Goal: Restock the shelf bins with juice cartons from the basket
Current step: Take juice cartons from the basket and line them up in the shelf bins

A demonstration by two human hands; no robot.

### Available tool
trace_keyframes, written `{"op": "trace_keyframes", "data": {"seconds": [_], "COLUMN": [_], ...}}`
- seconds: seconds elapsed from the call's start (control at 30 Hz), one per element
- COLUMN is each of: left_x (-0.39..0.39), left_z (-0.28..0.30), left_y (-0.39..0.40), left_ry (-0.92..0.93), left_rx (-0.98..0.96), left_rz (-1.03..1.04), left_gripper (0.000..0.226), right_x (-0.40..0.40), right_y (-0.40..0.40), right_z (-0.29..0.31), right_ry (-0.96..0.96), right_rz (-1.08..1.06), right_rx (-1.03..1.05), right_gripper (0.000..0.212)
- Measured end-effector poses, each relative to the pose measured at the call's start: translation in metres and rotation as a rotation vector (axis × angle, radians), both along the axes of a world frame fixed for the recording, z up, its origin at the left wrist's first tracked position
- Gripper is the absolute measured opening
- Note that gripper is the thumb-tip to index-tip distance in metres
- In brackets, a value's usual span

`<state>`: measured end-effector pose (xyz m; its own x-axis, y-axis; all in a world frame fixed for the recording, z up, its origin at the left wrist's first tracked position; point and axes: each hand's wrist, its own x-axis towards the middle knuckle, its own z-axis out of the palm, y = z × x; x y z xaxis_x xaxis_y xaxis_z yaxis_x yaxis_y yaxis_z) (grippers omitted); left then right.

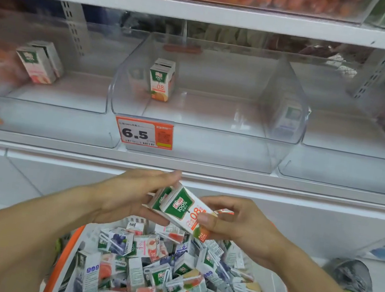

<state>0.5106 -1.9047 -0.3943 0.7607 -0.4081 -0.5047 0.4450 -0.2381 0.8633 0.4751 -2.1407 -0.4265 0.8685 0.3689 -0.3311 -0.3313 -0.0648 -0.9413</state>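
Bright, even overhead store light fills the view, and shadows are faint and soft. Pale glare streaks lie on the clear walls of the middle bin (206, 122), with hazy reflections on the side bins. The shelf edge (209, 12) bows with wide-angle distortion, and the top row and far left and right margins are smeared and out of focus. The price tag (143, 133) and the centre read sharply.

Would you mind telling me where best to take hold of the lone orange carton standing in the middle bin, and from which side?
Probably pinch the orange carton across its two narrow side faces near the top, reaching in over the middle bin's low open front. It stands upright with space on both sides, so fingers should fit there.
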Motion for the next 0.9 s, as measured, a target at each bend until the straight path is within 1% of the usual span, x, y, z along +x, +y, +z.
{"op": "trace_keyframes", "data": {"seconds": [0.07, 0.2, 0.23, 0.3, 0.33, 0.37, 0.47, 0.57, 0.63, 0.73, 0.83, 0.9], "left_x": [-0.002, 0.003, 0.004, 0.006, 0.006, 0.005, 0.003, 0.0, -0.001, -0.003, -0.005, -0.007], "left_z": [-0.002, -0.007, -0.007, -0.007, -0.006, -0.005, -0.003, -0.002, -0.003, -0.002, 0.003, 0.008], "left_y": [0.003, 0.006, 0.007, 0.01, 0.011, 0.013, 0.014, 0.013, 0.013, 0.015, 0.018, 0.021], "left_ry": [-0.037, -0.087, -0.097, -0.104, -0.1, -0.093, -0.078, -0.054, -0.04, -0.018, -0.078, -0.123], "left_rx": [0.022, 0.081, 0.096, 0.113, 0.115, 0.118, 0.114, 0.126, 0.141, 0.125, 0.164, 0.194], "left_rz": [-0.085, -0.053, -0.052, -0.078, -0.104, -0.141, -0.297, -0.392, -0.343, -0.231, -0.215, -0.208], "left_gripper": [0.048, 0.051, 0.051, 0.054, 0.058, 0.062, 0.071, 0.07, 0.07, 0.076, 0.073, 0.078], "right_x": [0.001, 0.002, 0.003, 0.004, 0.005, 0.006, 0.006, 0.003, 0.001, 0.002, 0.004, 0.003], "right_y": [0.006, 0.017, 0.018, 0.018, 0.018, 0.017, 0.02, 0.024, 0.026, 0.029, 0.033, 0.037], "right_z": [-0.001, -0.006, -0.007, -0.007, -0.005, -0.004, 0.002, 0.006, 0.005, 0.002, -0.003, -0.006], "right_ry": [0.006, -0.012, -0.033, -0.131, -0.163, -0.161, -0.078, -0.08, -0.051, 0.02, 0.103, 0.132], "right_rz": [-0.009, -0.067, -0.073, -0.028, 0.026, 0.087, 0.273, 0.377, 0.373, 0.323, 0.283, 0.251], "right_rx": [-0.003, -0.055, -0.111, -0.298, -0.344, -0.341, -0.268, -0.305, -0.266, -0.136, 0.013, 0.08], "right_gripper": [0.031, 0.034, 0.038, 0.052, 0.06, 0.066, 0.077, 0.074, 0.069, 0.064, 0.064, 0.069]}}
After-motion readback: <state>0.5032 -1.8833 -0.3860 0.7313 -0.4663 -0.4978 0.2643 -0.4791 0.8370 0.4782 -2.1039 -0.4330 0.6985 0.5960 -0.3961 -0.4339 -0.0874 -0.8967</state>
